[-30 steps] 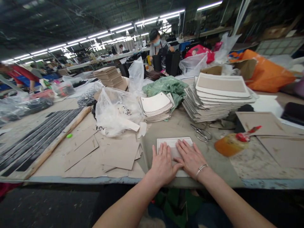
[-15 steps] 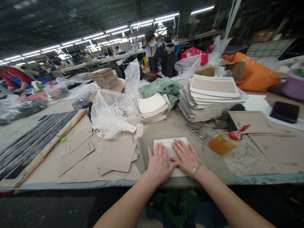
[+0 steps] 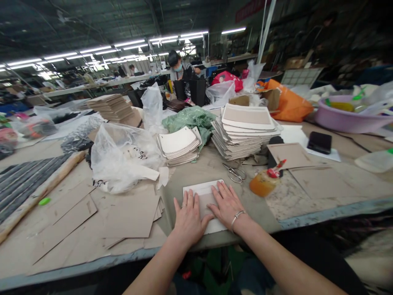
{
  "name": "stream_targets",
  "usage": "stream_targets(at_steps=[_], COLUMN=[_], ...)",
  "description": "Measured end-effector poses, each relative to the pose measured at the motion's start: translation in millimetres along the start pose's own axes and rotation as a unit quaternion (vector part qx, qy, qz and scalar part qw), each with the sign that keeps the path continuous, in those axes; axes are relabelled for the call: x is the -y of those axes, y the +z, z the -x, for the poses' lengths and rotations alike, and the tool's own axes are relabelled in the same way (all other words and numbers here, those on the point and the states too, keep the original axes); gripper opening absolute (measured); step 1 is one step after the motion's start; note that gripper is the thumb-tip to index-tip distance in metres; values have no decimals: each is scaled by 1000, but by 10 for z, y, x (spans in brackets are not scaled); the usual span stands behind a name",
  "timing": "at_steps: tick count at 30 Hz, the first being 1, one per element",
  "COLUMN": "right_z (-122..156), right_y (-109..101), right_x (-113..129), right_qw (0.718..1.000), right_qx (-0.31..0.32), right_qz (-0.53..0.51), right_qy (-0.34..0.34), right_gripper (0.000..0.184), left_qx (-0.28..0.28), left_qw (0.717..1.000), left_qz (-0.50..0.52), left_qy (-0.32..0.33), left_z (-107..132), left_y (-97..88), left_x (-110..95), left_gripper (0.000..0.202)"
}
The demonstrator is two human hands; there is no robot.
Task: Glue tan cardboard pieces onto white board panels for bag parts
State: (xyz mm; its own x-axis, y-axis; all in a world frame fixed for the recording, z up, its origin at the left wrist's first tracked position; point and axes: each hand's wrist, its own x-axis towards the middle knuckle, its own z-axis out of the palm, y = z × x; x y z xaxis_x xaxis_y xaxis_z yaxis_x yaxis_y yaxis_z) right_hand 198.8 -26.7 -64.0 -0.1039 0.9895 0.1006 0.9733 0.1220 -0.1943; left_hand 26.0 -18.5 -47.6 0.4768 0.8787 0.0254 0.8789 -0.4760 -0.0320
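Note:
My left hand point(image 3: 188, 218) and my right hand point(image 3: 227, 205) lie flat, fingers stretched out, side by side on a white-edged card panel point(image 3: 202, 190) at the table's near edge. Both palms press on it and hold nothing. A ring shows on my left hand and a bracelet on my right wrist. Scissors point(image 3: 235, 174) lie just beyond the panel. An orange glue bottle with a red cap point(image 3: 262, 183) lies on its side to the right.
A tall stack of panels point(image 3: 245, 131) and a smaller stack of curved pieces point(image 3: 179, 145) stand behind. A clear plastic bag point(image 3: 123, 159) and loose cardboard sheets point(image 3: 129, 213) lie left. A purple basin point(image 3: 346, 119) and black phone point(image 3: 319, 142) are right. A person works at the far table.
The view has swung to the right, so the basin came into sight. My hands stay flat on the same panel.

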Motion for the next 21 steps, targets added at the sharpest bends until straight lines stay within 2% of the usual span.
stream_targets(at_steps=[21], right_z=[-51], right_y=[38], right_x=[-122], right_qw=[1000], right_qx=[6], right_qz=[13], right_qy=[23], right_gripper=[67], left_qx=[-24], left_qw=[999], left_qz=[37], left_qy=[-8], left_z=[-38], left_y=[-148], left_x=[80], left_gripper=[69])
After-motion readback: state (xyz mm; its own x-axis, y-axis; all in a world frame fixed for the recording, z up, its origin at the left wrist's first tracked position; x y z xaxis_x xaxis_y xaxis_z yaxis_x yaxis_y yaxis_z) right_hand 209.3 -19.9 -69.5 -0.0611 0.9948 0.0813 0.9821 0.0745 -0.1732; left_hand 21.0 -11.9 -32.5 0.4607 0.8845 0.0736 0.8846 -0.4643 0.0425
